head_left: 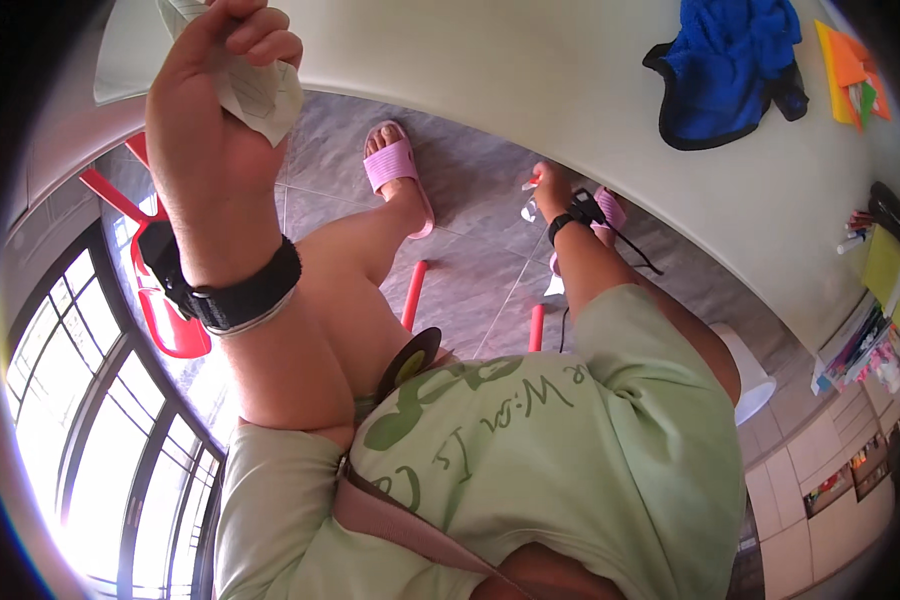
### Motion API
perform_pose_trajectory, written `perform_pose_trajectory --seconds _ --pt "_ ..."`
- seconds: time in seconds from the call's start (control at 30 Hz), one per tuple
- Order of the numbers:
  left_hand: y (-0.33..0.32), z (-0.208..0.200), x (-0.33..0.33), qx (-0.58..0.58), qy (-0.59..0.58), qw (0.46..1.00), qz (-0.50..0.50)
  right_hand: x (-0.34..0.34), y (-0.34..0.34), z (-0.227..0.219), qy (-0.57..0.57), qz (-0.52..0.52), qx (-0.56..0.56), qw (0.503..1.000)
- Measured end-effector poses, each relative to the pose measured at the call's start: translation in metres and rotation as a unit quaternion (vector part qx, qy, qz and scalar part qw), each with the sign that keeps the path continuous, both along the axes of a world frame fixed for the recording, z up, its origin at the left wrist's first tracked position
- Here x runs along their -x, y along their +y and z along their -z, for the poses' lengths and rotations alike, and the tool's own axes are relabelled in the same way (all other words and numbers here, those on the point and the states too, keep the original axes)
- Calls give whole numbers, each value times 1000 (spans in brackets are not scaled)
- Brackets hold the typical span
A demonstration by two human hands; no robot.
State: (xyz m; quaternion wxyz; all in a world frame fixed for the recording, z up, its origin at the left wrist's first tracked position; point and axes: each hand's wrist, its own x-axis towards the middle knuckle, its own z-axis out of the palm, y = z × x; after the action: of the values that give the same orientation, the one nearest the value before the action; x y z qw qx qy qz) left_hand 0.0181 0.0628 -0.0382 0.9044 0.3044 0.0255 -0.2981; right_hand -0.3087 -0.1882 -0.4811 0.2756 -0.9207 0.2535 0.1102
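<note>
My left hand (pixel 220 90) is raised at the upper left over the table's edge. Its fingers are curled around a creased piece of white paper (pixel 270 98), partly hidden by the palm. A black band circles that wrist. Lower and to the right, beside the table's front edge, my right hand (pixel 552 192) hangs above the floor. It is closed on a small red and whitish thing (pixel 530 200), whose kind is too small to tell. A black strap with a small device and a cable is on the right wrist.
On the white table (pixel 490 60) lie a blue cloth with black trim (pixel 730 75), folded orange and yellow paper (pixel 852 75), and pens (pixel 854 235) by stacked papers. Below are pink slippers (pixel 390 165), red stool legs (pixel 416 292), a red chair (pixel 175 325) and a white bin (pixel 748 372).
</note>
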Motion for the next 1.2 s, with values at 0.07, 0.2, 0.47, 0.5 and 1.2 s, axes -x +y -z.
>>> perform_pose_trajectory --seconds 0.07,0.2,0.47,0.5,1.2 --pt "-44 -33 35 -128 -41 974 -183 -14 -18 -38 -89 -2 73 993" --pt "-52 -30 37 -101 -64 980 -156 3 -67 -80 -115 36 224 967" --pt "-58 -32 41 -87 -16 985 -145 -6 -92 0 -175 -11 156 972" --pt "-57 -32 39 -90 -8 986 -141 0 -81 6 -171 -5 138 976" --pt "-38 -65 56 -397 -220 889 -63 -138 94 -385 -20 -68 -784 617"
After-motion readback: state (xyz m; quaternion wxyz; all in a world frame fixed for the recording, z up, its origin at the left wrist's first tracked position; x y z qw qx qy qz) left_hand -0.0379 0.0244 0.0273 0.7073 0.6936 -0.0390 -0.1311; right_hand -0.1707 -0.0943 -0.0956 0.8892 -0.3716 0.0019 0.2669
